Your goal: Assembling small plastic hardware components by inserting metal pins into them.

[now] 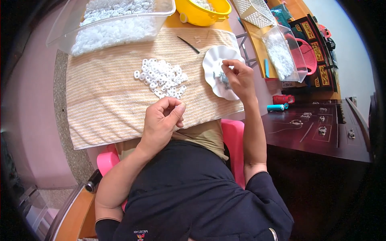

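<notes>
My left hand (163,120) is closed in a pinch just in front of a pile of small white plastic pieces (161,76), each with two holes. Whatever lies between its fingertips is too small to make out. Over a white plate (208,69) with a wavy rim, my right hand (240,78) has thumb and forefinger pressed together, and I cannot tell what they hold. Small greyish bits (223,79) lie in the plate, partly hidden by that hand. Behind the pile and the plate, a thin dark stick-like tool (188,44) rests on the striped towel (104,104).
A see-through tub (60,33) full of white pieces stands at the far left, beside a yellow basin (201,19). On a side table at the right are another see-through tub (300,71) and a white perforated basket (254,14). Pink chair arms (234,140) flank me.
</notes>
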### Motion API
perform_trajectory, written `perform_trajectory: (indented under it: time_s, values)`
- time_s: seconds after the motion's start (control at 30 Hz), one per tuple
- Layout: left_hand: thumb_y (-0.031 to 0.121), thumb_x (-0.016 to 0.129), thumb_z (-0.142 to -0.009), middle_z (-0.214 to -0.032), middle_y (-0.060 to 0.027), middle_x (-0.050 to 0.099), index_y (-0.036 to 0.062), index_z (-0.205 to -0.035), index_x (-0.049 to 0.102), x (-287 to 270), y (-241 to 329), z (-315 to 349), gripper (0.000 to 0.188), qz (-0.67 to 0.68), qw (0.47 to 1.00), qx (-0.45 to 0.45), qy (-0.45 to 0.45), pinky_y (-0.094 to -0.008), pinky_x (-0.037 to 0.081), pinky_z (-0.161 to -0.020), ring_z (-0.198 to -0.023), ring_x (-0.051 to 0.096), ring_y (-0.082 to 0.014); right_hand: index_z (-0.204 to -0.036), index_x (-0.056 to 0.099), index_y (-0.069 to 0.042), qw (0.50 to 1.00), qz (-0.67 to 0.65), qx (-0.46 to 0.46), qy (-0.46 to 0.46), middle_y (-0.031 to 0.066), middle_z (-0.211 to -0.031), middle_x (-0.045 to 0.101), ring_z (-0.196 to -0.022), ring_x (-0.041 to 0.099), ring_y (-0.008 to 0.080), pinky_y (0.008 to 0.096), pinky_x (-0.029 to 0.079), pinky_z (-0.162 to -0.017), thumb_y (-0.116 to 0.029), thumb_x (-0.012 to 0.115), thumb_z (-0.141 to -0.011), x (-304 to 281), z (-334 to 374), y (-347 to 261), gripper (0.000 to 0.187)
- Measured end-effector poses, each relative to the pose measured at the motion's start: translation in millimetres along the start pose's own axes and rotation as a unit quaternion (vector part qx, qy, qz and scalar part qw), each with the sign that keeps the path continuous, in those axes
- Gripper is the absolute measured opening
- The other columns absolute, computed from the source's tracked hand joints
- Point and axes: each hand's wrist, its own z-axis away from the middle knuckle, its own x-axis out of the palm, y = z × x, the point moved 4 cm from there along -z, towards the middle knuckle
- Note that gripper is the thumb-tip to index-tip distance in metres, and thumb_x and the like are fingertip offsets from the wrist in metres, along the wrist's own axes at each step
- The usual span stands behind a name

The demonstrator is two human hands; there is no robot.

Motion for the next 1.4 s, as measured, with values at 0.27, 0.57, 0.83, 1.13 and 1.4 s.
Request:
perform_trajectory:
  time_s: [0.27, 0.57, 0.83, 1.13, 1.4]
  values:
    - [0.015, 0.061, -0.093, -0.073, -0.0004, 0.058, 0.0006, -0.093, 0.061, 2.5, -4.0, 1.7, 0.014, 0.082, 0.995, -0.052, -0.004, -0.0211, 0.048, -0.059, -0.063, 0.054, -0.0058, -0.101, 0.066, 0.003, 0.939, -0.260, -0.111, -0.198, 0.0098, -0.096, 0.064, -0.071, 0.056, 0.0094, 0.0204, 0.043, -0.059, 0.005, 0.067, -0.080, 38.8, 53.7, -77.6, 0.021]
    - [0.017, 0.063, -0.092, -0.075, -0.0003, 0.058, 0.0032, -0.095, 0.061, 0.7, -3.5, 2.4, 0.014, 0.166, 0.980, -0.106, -0.012, -0.0215, 0.050, -0.061, -0.064, 0.055, -0.0067, -0.098, 0.067, 0.002, 0.931, -0.304, -0.138, -0.151, 0.0119, -0.094, 0.066, -0.078, 0.062, 0.0134, 0.0229, 0.047, -0.064, 0.004, 0.069, -0.081, 58.0, 64.3, -74.3, 0.017]
    - [0.016, 0.063, -0.092, -0.075, 0.0000, 0.059, 0.0034, -0.097, 0.062, -2.2, -6.4, 0.2, 0.014, 0.184, 0.976, -0.112, -0.022, -0.0211, 0.051, -0.061, -0.065, 0.056, -0.0063, -0.097, 0.067, 0.001, 0.925, -0.326, -0.121, -0.152, 0.0115, -0.092, 0.065, -0.078, 0.061, 0.0127, 0.0229, 0.047, -0.064, 0.006, 0.068, -0.081, 60.3, 64.5, -75.0, 0.016]
    - [0.011, 0.065, -0.090, -0.083, -0.0034, 0.065, 0.0005, -0.103, 0.062, -4.4, -4.5, 2.1, 0.017, 0.191, 0.974, -0.117, 0.031, -0.0211, 0.056, -0.067, -0.072, 0.064, -0.0092, -0.094, 0.064, 0.004, 0.919, -0.365, -0.028, -0.144, 0.0111, -0.094, 0.063, -0.083, 0.059, 0.0145, 0.0238, 0.046, -0.070, 0.000, 0.065, -0.085, 65.9, 68.8, -66.2, 0.011]
    - [0.004, 0.060, -0.091, -0.094, -0.0114, 0.067, -0.0052, -0.115, 0.058, -4.4, -4.8, -0.6, 0.025, 0.211, 0.970, -0.119, 0.037, -0.0236, 0.057, -0.075, -0.081, 0.067, -0.0138, -0.094, 0.064, 0.004, 0.864, -0.462, 0.119, -0.161, 0.0098, -0.095, 0.062, -0.085, 0.058, 0.0131, 0.0245, 0.046, -0.074, -0.001, 0.064, -0.087, 71.9, 73.1, -59.8, 0.009]
